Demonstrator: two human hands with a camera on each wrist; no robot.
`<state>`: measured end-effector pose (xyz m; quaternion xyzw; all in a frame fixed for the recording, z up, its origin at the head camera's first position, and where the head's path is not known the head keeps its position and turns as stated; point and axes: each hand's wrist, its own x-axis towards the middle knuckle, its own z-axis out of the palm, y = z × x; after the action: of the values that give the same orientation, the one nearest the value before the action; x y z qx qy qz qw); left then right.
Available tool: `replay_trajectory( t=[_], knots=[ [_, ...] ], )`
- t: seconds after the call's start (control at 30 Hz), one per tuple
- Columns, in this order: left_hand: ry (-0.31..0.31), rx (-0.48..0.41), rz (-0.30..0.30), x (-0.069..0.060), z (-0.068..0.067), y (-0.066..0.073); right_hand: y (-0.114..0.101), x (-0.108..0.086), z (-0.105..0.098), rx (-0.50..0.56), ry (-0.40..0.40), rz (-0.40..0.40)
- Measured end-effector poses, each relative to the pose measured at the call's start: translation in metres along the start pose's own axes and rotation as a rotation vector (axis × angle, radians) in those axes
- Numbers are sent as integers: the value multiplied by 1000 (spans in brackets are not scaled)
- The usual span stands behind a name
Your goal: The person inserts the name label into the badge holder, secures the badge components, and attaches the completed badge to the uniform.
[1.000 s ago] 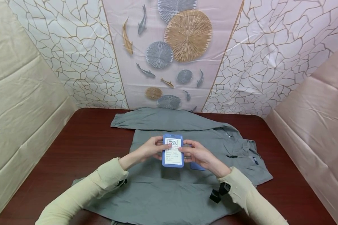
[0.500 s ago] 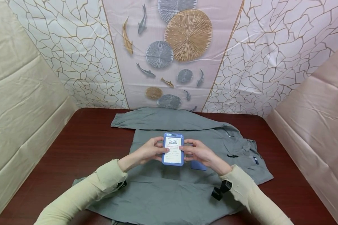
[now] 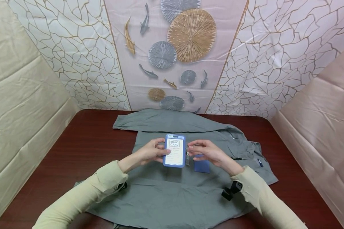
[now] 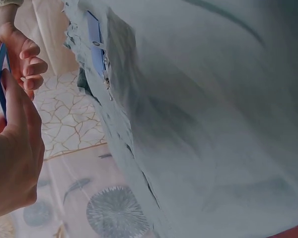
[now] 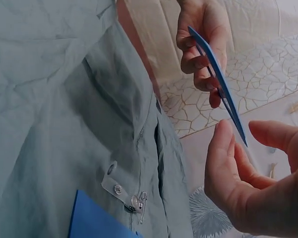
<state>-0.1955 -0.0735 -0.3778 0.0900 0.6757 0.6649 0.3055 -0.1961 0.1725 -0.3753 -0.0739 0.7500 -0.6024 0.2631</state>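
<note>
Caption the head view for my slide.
A left hand holds a badge over a grey garment, the right hand beside it.

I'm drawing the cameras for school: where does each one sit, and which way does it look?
Head: worn on the head, facing forward and down at the card holder, grey clothing and patterned backdrop; left fingers, right fingers and sleeves show.
Left wrist: on that wrist, looking past the left fingers holding the card holder, across the clothing; right fingers show too.
Right wrist: on that wrist, looking past the right fingers, which hold nothing, toward the left fingers.
Both wrist views share the nearly edge-on card holder, clothing and clip.
</note>
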Motion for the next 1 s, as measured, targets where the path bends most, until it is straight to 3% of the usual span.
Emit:
replay_trajectory(
  t=[0.33,0.7,1.0],
  knots=[
    [-3,13,-6,1,-4,1,11,3,-22,-110,28,10],
    [-24,20,-26,-1,-16,-6,31,11,-55,-274,51,91],
    [-25,37,-48,-2,-20,-8,44,20,-66,-308,56,126]
  ],
)
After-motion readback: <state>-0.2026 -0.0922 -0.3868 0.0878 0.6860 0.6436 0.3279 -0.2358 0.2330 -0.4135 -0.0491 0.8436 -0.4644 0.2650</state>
